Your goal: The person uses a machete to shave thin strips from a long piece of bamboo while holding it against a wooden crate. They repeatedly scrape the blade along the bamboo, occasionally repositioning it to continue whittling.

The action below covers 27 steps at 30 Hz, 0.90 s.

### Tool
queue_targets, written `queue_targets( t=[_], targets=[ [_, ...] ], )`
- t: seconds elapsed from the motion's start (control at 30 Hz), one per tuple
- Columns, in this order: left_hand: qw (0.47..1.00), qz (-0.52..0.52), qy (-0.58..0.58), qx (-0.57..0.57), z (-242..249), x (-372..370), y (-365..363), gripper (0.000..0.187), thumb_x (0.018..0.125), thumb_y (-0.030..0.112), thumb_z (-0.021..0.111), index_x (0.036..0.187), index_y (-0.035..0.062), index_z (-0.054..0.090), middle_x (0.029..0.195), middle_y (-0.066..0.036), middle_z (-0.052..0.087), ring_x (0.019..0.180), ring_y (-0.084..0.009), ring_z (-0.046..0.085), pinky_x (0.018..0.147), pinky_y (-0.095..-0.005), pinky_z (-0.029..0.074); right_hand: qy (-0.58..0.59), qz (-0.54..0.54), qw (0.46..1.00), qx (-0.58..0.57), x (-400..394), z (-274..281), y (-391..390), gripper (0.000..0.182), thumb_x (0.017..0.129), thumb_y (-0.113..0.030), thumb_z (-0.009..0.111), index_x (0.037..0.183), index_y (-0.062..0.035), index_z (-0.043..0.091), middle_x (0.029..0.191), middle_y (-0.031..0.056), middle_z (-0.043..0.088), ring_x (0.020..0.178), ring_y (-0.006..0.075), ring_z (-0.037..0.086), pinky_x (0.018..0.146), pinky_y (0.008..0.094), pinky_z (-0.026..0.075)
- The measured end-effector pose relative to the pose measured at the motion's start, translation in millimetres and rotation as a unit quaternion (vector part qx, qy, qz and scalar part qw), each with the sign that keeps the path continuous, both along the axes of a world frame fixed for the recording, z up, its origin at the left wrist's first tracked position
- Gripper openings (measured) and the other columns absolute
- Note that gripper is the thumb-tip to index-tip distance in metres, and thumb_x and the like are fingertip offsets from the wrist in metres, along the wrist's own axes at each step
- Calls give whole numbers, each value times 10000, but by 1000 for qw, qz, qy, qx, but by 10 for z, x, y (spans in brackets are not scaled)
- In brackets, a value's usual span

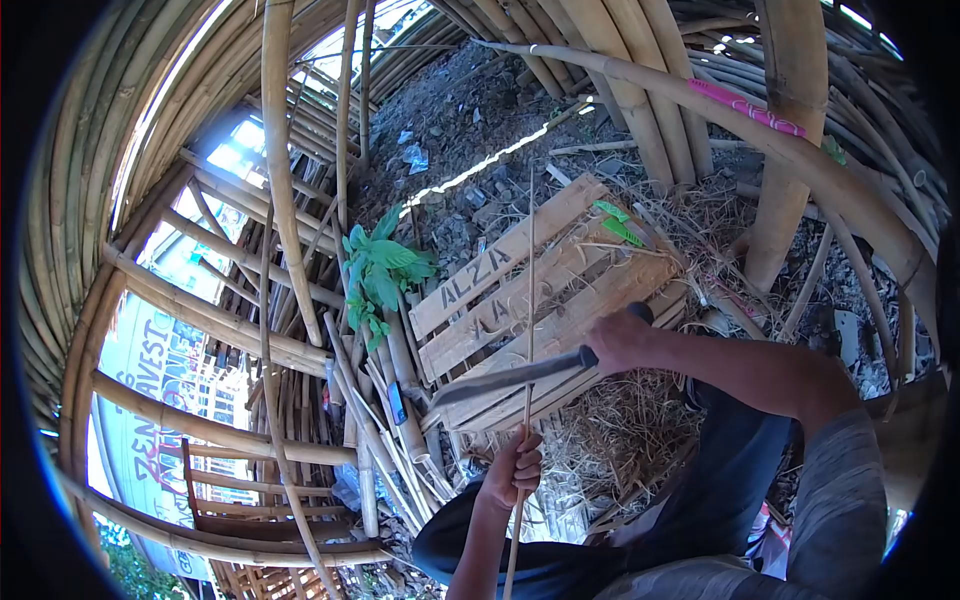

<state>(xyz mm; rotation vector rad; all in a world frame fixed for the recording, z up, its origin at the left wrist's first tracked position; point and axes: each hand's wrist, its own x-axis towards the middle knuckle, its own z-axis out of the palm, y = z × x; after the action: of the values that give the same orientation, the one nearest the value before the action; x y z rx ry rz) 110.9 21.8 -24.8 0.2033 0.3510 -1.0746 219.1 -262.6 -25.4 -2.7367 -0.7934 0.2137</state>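
Observation:
My left hand [512,467] is wrapped round a thin bamboo strip [531,270], which runs upright through the view past my lap. My right hand [618,342] grips the dark handle of a machete [500,382]. The long blade points left and crosses the strip a little above my left fist. Behind both lies a slatted wooden crate [570,290] with black letters on its slats. Curled bamboo shavings rest on the crate, and two bright green pieces [618,222] lie at its upper right corner.
A leafy green plant [382,262] grows left of the crate. Cut bamboo strips [385,430] and a blue object [397,403] lie below it. A bamboo pole [720,105] with a pink label slants across the upper right. Shavings [640,425] cover the ground by my legs. Bamboo walls stand around.

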Motion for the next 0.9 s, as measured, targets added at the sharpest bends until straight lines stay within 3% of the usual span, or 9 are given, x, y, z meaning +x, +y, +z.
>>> queue_targets(
  t=[0.1, 0.17, 0.23, 0.27, 0.37, 0.5, 0.63, 0.7, 0.9],
  targets=[
    [999, -4, 43, 34, 145, -268, 31, 403, 965, 455, 297, 702, 152, 330, 507, 65, 232, 364, -23, 168, 297, -162, 145, 17, -82, 996, 28, 245, 30, -231, 271, 695, -245, 614, 832, -14, 651, 790, 175, 645, 764, 309, 650, 674, 409, 519],
    [996, -18, 22, 88, 244, -347, 4, 400, 969, 447, 299, 688, 163, 324, 519, 74, 226, 385, -20, 167, 315, -167, 134, 66, -234, 968, 65, 327, 26, -333, 298, 709, -260, 613, 849, 0, 641, 784, 180, 639, 768, 321, 645, 666, 423, 519],
    [932, -65, -114, 337, 323, -369, -57, 396, 972, 435, 307, 669, 180, 309, 535, 86, 217, 411, -21, 168, 340, -178, 118, 58, -242, 965, 80, 305, -57, -373, 310, 714, -268, 615, 855, 7, 636, 784, 186, 638, 769, 326, 644, 666, 427, 520],
    [916, -69, -141, 368, 303, -358, -56, 394, 971, 427, 322, 654, 195, 296, 546, 94, 213, 429, -24, 173, 358, -189, 111, 50, -253, 962, 93, 308, -90, -388, 322, 719, -276, 616, 860, 13, 631, 785, 192, 637, 771, 331, 643, 665, 431, 521],
    [903, -37, -172, 391, 175, -262, -1, 398, 969, 433, 324, 652, 195, 288, 545, 93, 212, 429, -26, 180, 359, -194, 116, 47, -204, 976, 66, 190, -192, -326, 331, 714, -279, 623, 862, 17, 626, 794, 195, 639, 764, 342, 641, 675, 431, 521],
    [918, -15, -154, 365, 35, -134, 43, 396, 967, 428, 330, 649, 197, 286, 541, 90, 214, 424, -31, 185, 364, -203, 123, 74, -104, 991, 48, -163, 83, -70, 304, 700, -273, 621, 851, -10, 639, 800, 181, 645, 754, 327, 644, 694, 433, 517],
    [882, 1, -206, 424, 24, -106, -67, 369, 968, 380, 346, 654, 194, 292, 523, 84, 222, 399, -36, 195, 358, -213, 133, 65, -3, 998, 6, -395, 44, 289, 251, 665, -225, 618, 810, -22, 647, 764, 178, 646, 752, 324, 646, 699, 425, 516],
    [870, 9, -220, 442, -54, -154, -86, 359, 967, 368, 356, 660, 191, 298, 518, 82, 222, 393, -35, 195, 355, -215, 133, 41, 64, 997, -15, -460, -10, 443, 316, 686, -286, 641, 868, -28, 649, 807, 172, 645, 778, 301, 647, 713, 411, 512],
    [862, 35, -217, 456, -169, -254, -78, 332, 962, 326, 380, 671, 181, 314, 506, 79, 221, 378, -35, 204, 341, -221, 136, 80, 58, 995, -18, -484, -4, 504, 312, 683, -261, 639, 887, -25, 651, 865, 174, 639, 849, 307, 633, 764, 413, 490]
  ],
)
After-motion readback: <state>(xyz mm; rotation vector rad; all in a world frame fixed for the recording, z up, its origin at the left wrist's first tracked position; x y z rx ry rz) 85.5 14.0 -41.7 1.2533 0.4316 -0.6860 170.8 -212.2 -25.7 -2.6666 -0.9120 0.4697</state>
